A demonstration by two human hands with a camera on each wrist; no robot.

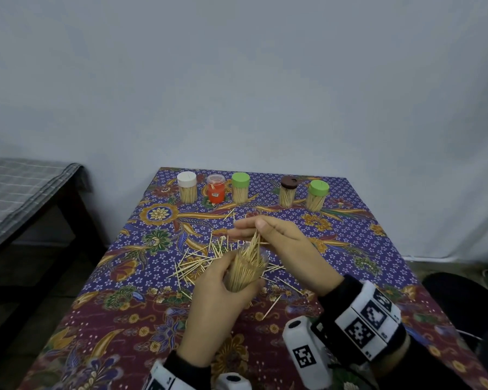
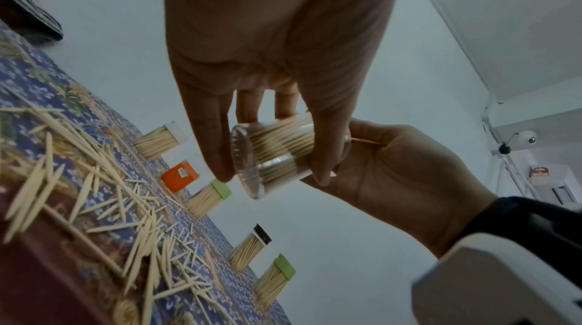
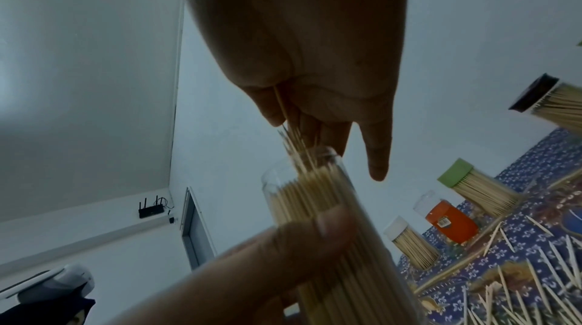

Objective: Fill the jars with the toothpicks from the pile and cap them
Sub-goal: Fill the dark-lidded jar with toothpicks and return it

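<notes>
My left hand [image 1: 223, 280] grips a clear, uncapped jar [image 1: 247, 267] packed with toothpicks, tilted above the table's middle; the jar [image 2: 277, 156] shows between its fingers in the left wrist view. My right hand [image 1: 268, 230] is just above the jar's mouth and pinches a small bunch of toothpicks [image 1: 255, 240] whose lower ends are inside the jar [image 3: 315, 196]. The loose pile of toothpicks [image 1: 200, 260] is scattered on the patterned cloth under and left of the hands, also seen in the left wrist view as a spread of toothpicks [image 2: 104, 196].
Along the table's far edge stand capped jars: white-capped [image 1: 187, 187], red [image 1: 216, 188], green-capped [image 1: 240, 188], brown-capped [image 1: 288, 191] and another green-capped [image 1: 317, 195]. A bench with checked cloth [image 1: 26, 192] is at left. The wall is right behind the table.
</notes>
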